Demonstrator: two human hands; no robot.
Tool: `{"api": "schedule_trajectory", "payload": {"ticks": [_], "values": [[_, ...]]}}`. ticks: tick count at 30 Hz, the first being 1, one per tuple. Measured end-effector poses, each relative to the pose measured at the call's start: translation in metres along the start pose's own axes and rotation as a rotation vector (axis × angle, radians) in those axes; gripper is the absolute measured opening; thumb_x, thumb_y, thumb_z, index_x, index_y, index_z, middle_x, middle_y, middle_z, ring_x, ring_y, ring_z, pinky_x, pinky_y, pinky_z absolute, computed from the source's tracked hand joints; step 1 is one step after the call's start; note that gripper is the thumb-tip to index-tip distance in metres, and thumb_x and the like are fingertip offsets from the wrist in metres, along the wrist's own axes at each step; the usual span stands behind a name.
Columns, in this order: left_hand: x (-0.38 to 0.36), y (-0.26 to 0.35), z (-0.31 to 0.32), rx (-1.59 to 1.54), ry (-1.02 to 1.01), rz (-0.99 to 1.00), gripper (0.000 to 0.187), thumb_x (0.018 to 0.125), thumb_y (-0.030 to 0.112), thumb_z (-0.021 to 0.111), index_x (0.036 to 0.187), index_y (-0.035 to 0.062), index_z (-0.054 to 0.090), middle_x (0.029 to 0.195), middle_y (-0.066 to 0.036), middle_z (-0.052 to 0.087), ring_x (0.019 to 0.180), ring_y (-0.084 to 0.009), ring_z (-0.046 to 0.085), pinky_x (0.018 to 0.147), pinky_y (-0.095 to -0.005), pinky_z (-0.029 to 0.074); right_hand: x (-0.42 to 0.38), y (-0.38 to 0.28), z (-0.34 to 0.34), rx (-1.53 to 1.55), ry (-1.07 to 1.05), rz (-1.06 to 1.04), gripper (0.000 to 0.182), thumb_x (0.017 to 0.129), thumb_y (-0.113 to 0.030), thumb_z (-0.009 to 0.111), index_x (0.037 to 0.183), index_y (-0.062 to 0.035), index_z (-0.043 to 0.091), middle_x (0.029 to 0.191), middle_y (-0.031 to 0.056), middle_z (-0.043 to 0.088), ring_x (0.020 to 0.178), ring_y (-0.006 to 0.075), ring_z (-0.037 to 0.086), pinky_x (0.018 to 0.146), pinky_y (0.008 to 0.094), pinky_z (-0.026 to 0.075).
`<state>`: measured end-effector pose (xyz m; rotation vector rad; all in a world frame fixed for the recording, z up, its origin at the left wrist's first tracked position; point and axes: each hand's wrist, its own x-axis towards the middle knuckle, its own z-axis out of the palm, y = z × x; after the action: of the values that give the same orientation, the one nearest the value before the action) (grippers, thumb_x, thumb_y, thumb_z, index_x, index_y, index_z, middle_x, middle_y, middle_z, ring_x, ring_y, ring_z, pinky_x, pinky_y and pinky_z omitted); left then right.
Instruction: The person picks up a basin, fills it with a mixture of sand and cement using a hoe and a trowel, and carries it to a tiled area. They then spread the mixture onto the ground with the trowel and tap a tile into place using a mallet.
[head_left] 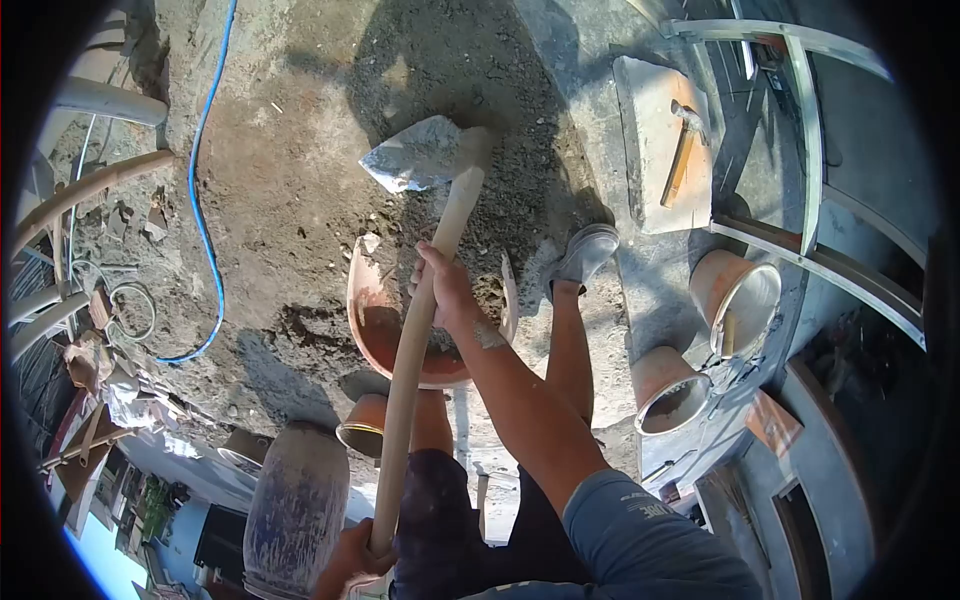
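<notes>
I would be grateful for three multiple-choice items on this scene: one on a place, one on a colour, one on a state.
1. Where is the hoe blade?
A. over the soil pile
B. inside a bucket
C. on the slab

2. What colour is the hose?
A. red
B. blue
C. green

3. How is the hoe handle held?
A. by one hand
B. by both hands
C. by neither hand

A: the blade sits above the soil pile.
B: the hose is blue.
B: the right hand and left hand both grip it.

We extended the right arm forward, its hand [447, 290] closed with fingers wrapped round a shaft. The left hand [350, 560] sat low near the body, likewise clenched. Both legs stood apart below.
</notes>
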<state>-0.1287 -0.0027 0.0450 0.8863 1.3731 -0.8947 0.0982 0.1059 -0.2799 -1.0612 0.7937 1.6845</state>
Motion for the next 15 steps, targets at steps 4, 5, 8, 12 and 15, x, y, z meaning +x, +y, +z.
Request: {"api": "schedule_trajectory", "payload": {"ticks": [4,5,8,12,15], "values": [[0.025,-0.026,0.088,-0.312,0.013,0.338,0.041,0.07,0.023,0.072,0.099,-0.0015,0.055,0.076,-0.015,0.064,0.071,-0.0217,0.066,0.066,-0.0338,0.051,-0.03,-0.021,0.032,-0.635,0.111,-0.262,0.032,0.079,-0.011,0.066,0.098,-0.0042,0.041,0.077,0.0075,0.053,0.058,0.0161,0.055,0.047,0.0316,0.048],[0.03,-0.004,0.102,-0.443,-0.043,0.349,0.04,0.071,0.021,0.071,0.1,-0.0015,0.055,0.078,-0.014,0.064,0.073,-0.0194,0.065,0.068,-0.0333,0.051,-0.039,-0.039,0.045,-0.777,0.122,-0.343,0.031,0.078,-0.007,0.064,0.098,-0.0032,0.04,0.075,0.006,0.052,0.053,0.0128,0.053,0.042,0.0301,0.046],[0.068,0.073,0.125,-0.569,-0.083,0.482,0.045,0.073,0.022,0.07,0.105,-0.003,0.052,0.083,-0.016,0.065,0.076,-0.0225,0.066,0.071,-0.0338,0.051,-0.033,-0.114,0.096,-1.04,0.171,-0.452,0.031,0.077,-0.007,0.064,0.098,-0.0019,0.042,0.077,0.0068,0.053,0.056,0.0137,0.054,0.045,0.0302,0.047],[0.12,0.205,0.094,-0.818,0.035,0.782,0.044,0.075,0.02,0.067,0.105,-0.0066,0.049,0.084,-0.026,0.062,0.077,-0.037,0.065,0.069,-0.0403,0.051,0.022,-0.226,0.158,-1.364,0.168,-0.593,0.026,0.077,-0.007,0.064,0.094,-0.0012,0.045,0.071,0.006,0.053,0.054,0.0145,0.054,0.044,0.0304,0.047],[0.135,0.275,0.073,-0.92,-0.018,0.809,0.043,0.075,0.019,0.065,0.105,-0.0071,0.048,0.084,-0.028,0.062,0.078,-0.0379,0.064,0.07,-0.0413,0.05,0.041,-0.278,0.197,-1.498,0.197,-0.547,0.013,0.078,-0.01,0.062,0.08,-0.0019,0.053,0.062,0.0058,0.053,0.049,0.0167,0.053,0.045,0.031,0.046]]}}
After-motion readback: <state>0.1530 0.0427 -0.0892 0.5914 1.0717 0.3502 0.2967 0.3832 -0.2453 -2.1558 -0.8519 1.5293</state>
